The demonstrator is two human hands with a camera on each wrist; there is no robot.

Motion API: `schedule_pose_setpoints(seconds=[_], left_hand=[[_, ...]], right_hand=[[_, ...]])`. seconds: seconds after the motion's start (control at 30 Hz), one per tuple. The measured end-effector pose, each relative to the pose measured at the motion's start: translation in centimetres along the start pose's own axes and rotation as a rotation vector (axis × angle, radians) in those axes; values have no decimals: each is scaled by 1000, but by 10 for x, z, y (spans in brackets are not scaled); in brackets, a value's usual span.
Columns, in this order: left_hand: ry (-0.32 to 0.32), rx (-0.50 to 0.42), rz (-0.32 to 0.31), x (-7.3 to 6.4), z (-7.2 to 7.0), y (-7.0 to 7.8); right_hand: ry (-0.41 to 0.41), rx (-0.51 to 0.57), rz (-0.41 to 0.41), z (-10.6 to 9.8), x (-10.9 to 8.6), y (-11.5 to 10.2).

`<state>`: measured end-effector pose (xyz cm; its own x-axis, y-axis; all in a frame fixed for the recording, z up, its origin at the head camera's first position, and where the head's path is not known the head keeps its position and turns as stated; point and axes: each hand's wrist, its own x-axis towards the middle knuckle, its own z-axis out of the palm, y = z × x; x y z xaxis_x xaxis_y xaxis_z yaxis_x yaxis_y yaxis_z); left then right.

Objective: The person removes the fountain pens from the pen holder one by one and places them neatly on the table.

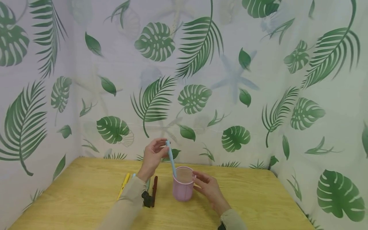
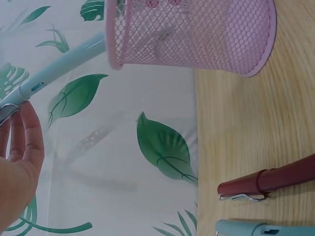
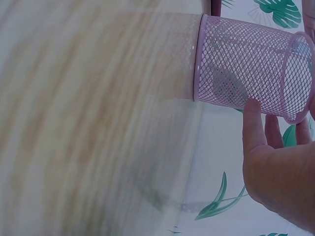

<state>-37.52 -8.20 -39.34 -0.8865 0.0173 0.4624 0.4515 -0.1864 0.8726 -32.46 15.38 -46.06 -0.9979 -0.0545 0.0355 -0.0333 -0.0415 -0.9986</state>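
Note:
My left hand (image 1: pixel 152 156) pinches a light blue pen (image 1: pixel 171 158) near its upper end, with the clip by the fingertips. Leaning steeply, the pen has its lower end inside the mouth of a pink mesh pen holder (image 1: pixel 183 190), which stands upright on the table. At the holder's right side is my right hand (image 1: pixel 210 188), its fingers extended and touching the rim and wall. In the right wrist view, one fingertip (image 3: pixel 253 105) meets the mesh wall (image 3: pixel 246 64) and other fingers lie by the rim.
On the wooden table (image 1: pixel 247 198), left of the holder, lie a dark red pen (image 1: pixel 154 190), a yellow pen (image 1: pixel 124 184) and a blue-green pen (image 2: pixel 246 228), partly behind the left forearm. A leaf-patterned cloth (image 1: pixel 201 70) rises behind the table and along both sides.

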Motion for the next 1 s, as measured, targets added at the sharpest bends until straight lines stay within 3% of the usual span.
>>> schedule_pose_setpoints(seconds=[0.4,1.0], left_hand=[[47,-8,20,0,-17,6],[101,16,-97,-13,-54,-3]], right_hand=[[-5,-4,7,0,-2,-1],[-8,-13,8,0,-1,0]])
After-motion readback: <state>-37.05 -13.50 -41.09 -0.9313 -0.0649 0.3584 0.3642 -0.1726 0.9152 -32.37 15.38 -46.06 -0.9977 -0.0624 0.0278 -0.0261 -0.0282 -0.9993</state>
